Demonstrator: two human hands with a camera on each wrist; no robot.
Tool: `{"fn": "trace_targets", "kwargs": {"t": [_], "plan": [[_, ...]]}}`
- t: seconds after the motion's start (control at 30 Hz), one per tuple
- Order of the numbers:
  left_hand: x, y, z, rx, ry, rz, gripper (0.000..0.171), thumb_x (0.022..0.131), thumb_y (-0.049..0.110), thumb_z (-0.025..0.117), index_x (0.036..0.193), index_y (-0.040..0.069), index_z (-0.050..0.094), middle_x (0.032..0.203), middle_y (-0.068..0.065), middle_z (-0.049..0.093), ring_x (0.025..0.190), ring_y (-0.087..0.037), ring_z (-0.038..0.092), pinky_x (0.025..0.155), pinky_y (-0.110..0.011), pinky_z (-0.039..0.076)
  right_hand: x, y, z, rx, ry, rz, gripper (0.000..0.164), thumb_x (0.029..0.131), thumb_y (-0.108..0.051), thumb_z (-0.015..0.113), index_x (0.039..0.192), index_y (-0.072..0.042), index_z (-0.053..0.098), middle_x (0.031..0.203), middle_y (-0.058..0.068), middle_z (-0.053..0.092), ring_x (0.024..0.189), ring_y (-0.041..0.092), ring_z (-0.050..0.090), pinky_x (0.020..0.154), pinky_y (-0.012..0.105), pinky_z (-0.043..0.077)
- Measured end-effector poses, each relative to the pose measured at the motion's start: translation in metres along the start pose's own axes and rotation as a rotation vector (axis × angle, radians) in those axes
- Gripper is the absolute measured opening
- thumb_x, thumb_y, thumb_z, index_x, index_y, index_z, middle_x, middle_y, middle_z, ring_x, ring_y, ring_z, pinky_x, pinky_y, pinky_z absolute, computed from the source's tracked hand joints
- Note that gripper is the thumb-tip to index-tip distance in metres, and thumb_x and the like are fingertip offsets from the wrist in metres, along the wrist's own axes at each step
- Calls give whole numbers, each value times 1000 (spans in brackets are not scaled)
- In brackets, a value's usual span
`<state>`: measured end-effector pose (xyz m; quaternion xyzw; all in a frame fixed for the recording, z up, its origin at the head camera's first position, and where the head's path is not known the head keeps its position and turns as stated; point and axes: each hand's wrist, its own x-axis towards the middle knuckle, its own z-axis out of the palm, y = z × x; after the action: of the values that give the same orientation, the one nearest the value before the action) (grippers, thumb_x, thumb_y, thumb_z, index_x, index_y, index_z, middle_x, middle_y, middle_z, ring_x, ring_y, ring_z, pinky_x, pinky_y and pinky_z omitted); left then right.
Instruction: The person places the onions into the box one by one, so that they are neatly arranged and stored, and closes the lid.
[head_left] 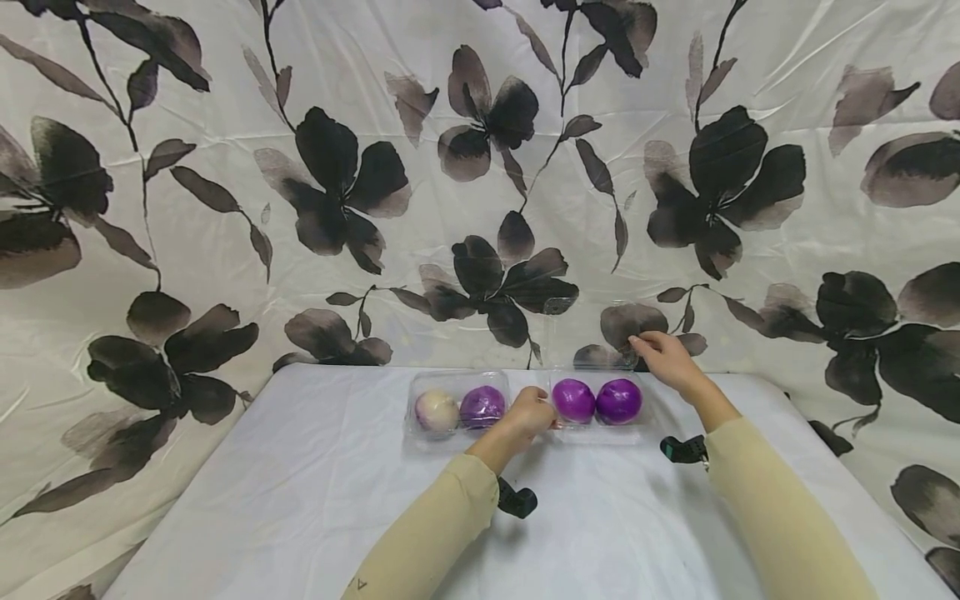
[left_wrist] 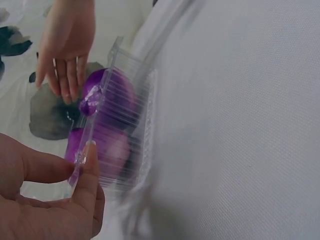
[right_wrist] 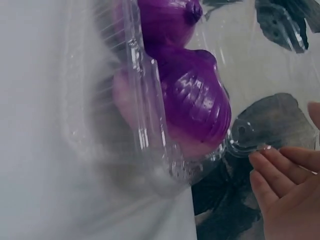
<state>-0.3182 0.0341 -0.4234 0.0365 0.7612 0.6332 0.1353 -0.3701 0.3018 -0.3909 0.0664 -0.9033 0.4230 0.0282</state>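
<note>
Two shiny purple onions (head_left: 618, 402) sit side by side in a clear plastic clamshell box (left_wrist: 149, 125), whose lid (head_left: 561, 329) stands raised at the back. My left hand (head_left: 531, 410) pinches the box's front left rim between thumb and fingers, plainest in the left wrist view. Up at the lid's right edge is my right hand (head_left: 666, 358). Its fingers (right_wrist: 272, 172) look straight, fingertips right at the clear edge, with the thumb apart from them in the right wrist view.
Just left stands a second clear box (head_left: 414, 437) holding a whitish round vegetable (head_left: 437, 410) and a purple one (head_left: 482, 407). Both boxes are near the back edge of the white-covered table (head_left: 322, 500). Behind it hangs a flower-print cloth (head_left: 420, 208). Dark devices (head_left: 517, 500) are worn at the wrists.
</note>
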Motion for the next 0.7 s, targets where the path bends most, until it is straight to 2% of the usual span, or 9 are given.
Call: {"fn": "trace_targets", "kwargs": {"t": [0.17,0.3,0.47,0.7], "plan": [[2,-1,2,-2,16,-6,59,83,-16,50,141,-17,39,116,-22,55,82,-21,58,98,-43,53,-5,2,-6,84,19,-21,77,112,-48,20,143,19,41,142,38,50,135,48,48,115,57,40],[2,-1,3,2,22,-6,58,84,-16,51,141,-17,40,117,-22,55,82,-20,58,97,-43,54,-12,4,-10,108,17,-19,82,111,-49,13,138,20,47,138,38,53,132,48,51,115,54,42],[2,-1,4,1,22,-15,57,85,-15,52,140,-17,40,121,-23,55,83,-21,59,97,-41,54,-22,7,-15,115,-9,-21,79,112,-48,17,134,19,52,136,37,54,131,48,52,112,49,45],[3,-1,3,18,26,-31,58,84,-15,52,141,-15,41,114,-20,58,86,-22,60,96,-40,55,-34,9,-20,161,-54,-59,72,113,-43,24,136,19,51,138,37,54,131,47,52,109,44,47]]}}
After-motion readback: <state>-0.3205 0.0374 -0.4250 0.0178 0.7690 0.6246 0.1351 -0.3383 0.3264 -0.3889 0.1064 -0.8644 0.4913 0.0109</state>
